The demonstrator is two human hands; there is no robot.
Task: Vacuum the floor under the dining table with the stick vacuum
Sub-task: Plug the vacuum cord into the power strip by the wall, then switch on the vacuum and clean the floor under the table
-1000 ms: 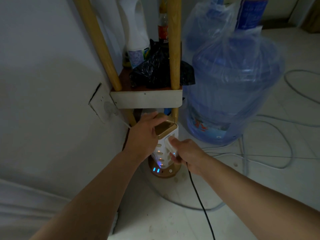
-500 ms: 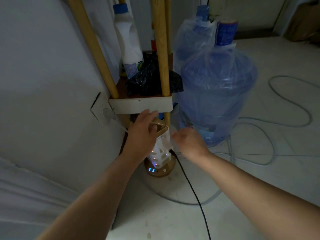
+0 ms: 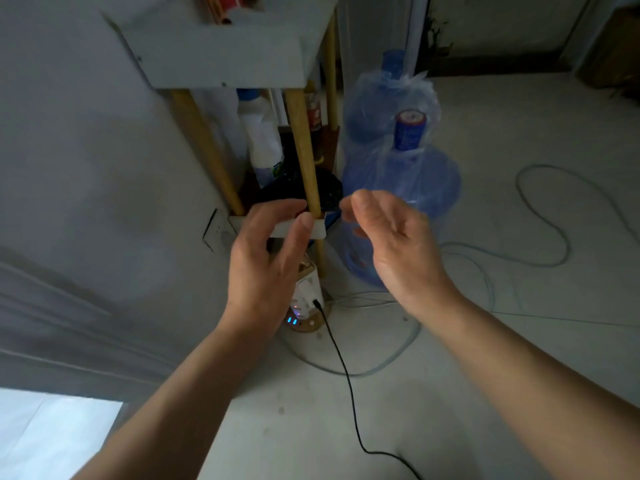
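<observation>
No stick vacuum is in view. A white tower power strip [image 3: 306,299] with small blue lights stands on the floor below a wooden shelf rack. A black cord [image 3: 341,362] is plugged into its side and trails toward me across the floor. My left hand [image 3: 266,261] hovers above the strip with relaxed fingers, holding nothing. My right hand [image 3: 391,244] is raised beside it, fingers loosely spread and empty, in front of the water jugs.
The rack [image 3: 304,161] with yellow posts holds a white bottle [image 3: 263,143] and a black bag. Two large blue water jugs [image 3: 405,188] in plastic wrap stand to its right. Grey cables [image 3: 540,216] loop over the tiled floor. A wall socket [image 3: 216,230] sits low on the left wall.
My right hand pushed the plug into the power strip and let go. Both hands have lifted away from the strip, and the view has risen and pulled back.
</observation>
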